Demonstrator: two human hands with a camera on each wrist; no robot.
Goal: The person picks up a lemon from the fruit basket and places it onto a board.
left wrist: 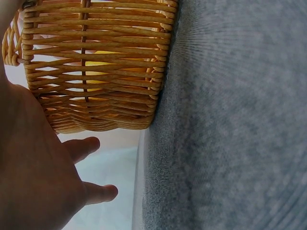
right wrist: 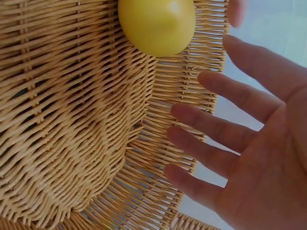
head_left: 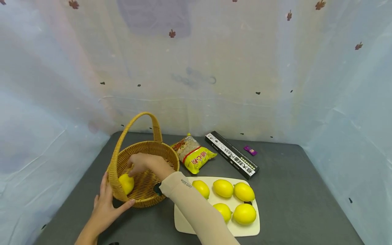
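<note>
A woven wicker basket [head_left: 169, 154] with a tall arched handle stands at the left of the dark table. In it, against the left inner wall, lies a yellow lemon [head_left: 126, 184]. My right hand [head_left: 142, 162] reaches over the rim, close to that lemon. The right wrist view shows the right hand's fingers [right wrist: 216, 132] extended and holding nothing, with the lemon [right wrist: 158, 26] apart from them. My left hand [head_left: 105, 206] rests spread against the basket's outer left side, thumb toward the front. Two straight fingers [left wrist: 100, 193] stand clear of the weave in the left wrist view.
A white tray [head_left: 180, 223] holds several lemons [head_left: 223, 188], partly hidden behind my right sleeve [head_left: 196, 212]. Behind it lie a yellow-ended pasta bag [head_left: 196, 157], a long black-and-white pasta box [head_left: 231, 154] and a small purple packet [head_left: 250, 150].
</note>
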